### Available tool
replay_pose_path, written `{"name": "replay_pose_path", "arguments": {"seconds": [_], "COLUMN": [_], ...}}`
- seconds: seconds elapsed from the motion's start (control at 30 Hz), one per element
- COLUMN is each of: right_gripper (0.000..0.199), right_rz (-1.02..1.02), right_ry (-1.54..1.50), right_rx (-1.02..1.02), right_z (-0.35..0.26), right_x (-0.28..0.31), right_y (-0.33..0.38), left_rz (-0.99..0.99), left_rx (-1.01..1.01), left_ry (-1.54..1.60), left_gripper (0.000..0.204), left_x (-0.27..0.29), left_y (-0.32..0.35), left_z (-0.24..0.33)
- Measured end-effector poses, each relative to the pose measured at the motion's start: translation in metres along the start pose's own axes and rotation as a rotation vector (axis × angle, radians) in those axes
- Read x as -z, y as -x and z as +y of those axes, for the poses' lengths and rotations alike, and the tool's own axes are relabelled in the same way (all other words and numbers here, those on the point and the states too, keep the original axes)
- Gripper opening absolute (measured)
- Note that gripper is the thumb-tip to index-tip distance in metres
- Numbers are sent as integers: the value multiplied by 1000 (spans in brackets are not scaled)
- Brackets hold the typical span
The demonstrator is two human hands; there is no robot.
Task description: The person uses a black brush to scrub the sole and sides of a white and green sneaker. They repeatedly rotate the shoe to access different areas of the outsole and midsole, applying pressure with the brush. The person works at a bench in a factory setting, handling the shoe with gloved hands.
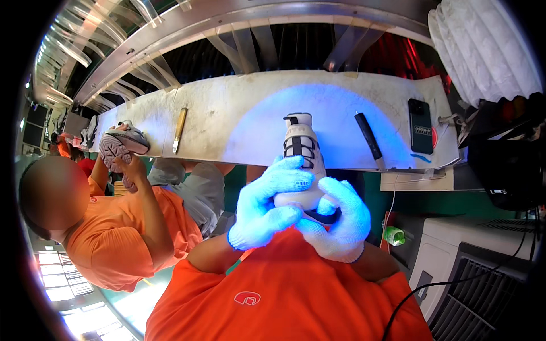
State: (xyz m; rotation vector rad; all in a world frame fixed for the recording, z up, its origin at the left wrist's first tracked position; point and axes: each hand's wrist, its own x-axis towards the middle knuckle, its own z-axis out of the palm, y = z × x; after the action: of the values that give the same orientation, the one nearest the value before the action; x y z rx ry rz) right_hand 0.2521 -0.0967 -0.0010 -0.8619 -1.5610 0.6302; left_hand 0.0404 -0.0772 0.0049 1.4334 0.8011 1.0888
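A shoe workshop, likely a factory line; a long, stained counter (pixel 207 116) runs beside a metal frame (pixel 273 15) hung with clear plastic strips (pixel 233 48); a pale shoe (pixel 300 136) shows against its edge; a co-worker (pixel 149 213) in an orange shirt (pixel 111 253) holds another shoe (pixel 114 150); a knife (pixel 180 131) lies between them.

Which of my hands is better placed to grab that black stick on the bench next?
Probably your right hand. The black stick lies on the bench to the right of the shoe, on that hand's side, while your left hand is farther off. Both hands are on the shoe, though.
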Motion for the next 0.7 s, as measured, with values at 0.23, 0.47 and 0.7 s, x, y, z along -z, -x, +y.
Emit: {"name": "replay_pose_path", "arguments": {"seconds": [0.23, 0.47, 0.7], "right_gripper": [68, 66, 70], "right_rz": [20, 53, -4], "right_ry": [16, 44, 31], "right_rx": [71, 51, 109], "right_z": [-1, 0, 14], "right_x": [-9, -17, -11], "right_y": [-5, -8, -5], "left_rz": [10, 126, -16], "left_rx": [64, 58, -28], "left_ry": [43, 23, -145], "left_gripper": [48, 51, 81], "left_x": [3, -7, 14], "left_y": [-4, -3, -8], "left_z": [14, 12, 4]}}
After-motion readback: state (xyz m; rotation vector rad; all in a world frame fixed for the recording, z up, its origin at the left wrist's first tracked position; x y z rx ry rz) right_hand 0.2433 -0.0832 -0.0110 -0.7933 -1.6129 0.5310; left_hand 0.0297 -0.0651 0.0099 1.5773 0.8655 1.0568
